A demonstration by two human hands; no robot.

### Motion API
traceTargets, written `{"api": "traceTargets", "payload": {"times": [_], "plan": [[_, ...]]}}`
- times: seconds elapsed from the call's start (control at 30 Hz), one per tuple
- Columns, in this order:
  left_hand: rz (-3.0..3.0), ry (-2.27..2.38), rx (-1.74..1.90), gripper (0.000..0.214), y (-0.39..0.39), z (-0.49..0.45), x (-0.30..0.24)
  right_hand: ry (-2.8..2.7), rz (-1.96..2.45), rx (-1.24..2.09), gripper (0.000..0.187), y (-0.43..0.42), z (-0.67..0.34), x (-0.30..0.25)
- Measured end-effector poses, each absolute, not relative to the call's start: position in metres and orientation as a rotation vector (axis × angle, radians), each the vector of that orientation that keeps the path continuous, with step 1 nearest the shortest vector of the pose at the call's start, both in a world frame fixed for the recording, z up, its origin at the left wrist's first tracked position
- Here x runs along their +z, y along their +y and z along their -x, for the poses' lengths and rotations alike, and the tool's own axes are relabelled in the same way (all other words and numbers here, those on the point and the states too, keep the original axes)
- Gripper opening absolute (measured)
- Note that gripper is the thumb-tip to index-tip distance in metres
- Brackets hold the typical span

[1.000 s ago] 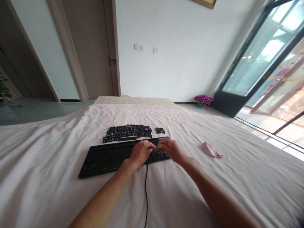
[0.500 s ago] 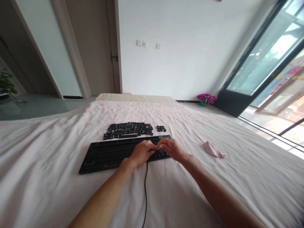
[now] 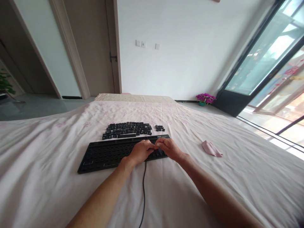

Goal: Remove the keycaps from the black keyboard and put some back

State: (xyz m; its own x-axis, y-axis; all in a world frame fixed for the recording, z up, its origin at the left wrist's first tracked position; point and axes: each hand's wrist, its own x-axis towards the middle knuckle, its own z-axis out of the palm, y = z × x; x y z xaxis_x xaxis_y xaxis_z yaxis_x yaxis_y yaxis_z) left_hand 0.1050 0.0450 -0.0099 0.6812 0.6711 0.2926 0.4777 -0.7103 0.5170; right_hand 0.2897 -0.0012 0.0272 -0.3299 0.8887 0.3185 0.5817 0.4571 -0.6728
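A black keyboard [image 3: 102,156] lies on the bedsheet, most of its left and middle part stripped of keycaps. Over its right part both hands meet, fingertips close together. My left hand [image 3: 142,151] is closed, thumb and fingers pinched near the number keys. My right hand [image 3: 169,148] is curled beside it, its fingertips touching or nearly touching the left ones. Whatever the fingers grip is too small and hidden to make out. Behind the keyboard lie loose black keycaps [image 3: 128,128] in rough rows, with a smaller group of keycaps [image 3: 160,128] to their right.
A black cable [image 3: 143,193] runs from the keyboard toward me across the pale floral sheet [image 3: 59,177]. A crumpled pink cloth [image 3: 212,148] lies to the right. Beyond the bed are a potted plant with magenta flowers [image 3: 205,98], a door [image 3: 92,47] and a glass door [image 3: 256,63].
The whole view has shifted slightly, moving things a little to the left. Both hands stay together over the keyboard's right part, with hardly any change in their pose.
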Motion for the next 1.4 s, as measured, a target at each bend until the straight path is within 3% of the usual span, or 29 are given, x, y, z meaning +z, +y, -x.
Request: {"api": "traceTargets", "payload": {"times": [0.33, 0.67, 0.93, 1.13, 1.4], "plan": [[-2.461, 1.014, 0.691, 0.012, 0.044, -0.119, -0.010, -1.779, 1.188, 0.545, 0.046, 0.001, -0.275, 0.004], [-2.284, 0.862, 0.812, 0.012, 0.038, -0.124, -0.008, -1.431, 1.251, 0.417, 0.045, -0.002, -0.268, -0.003], [-2.182, 0.868, 0.812, 0.006, 0.046, -0.119, -0.009, -1.692, 1.147, 0.284, 0.039, -0.005, -0.270, 0.008], [-1.887, 0.877, 0.910, 0.036, 0.047, -0.121, -0.009, -1.973, 1.228, 0.005, 0.029, -0.005, -0.280, 0.031], [-1.570, 0.861, 1.078, 0.039, 0.052, -0.122, -0.019, -2.009, 1.617, 0.106, 0.018, -0.001, -0.280, 0.022]]}}
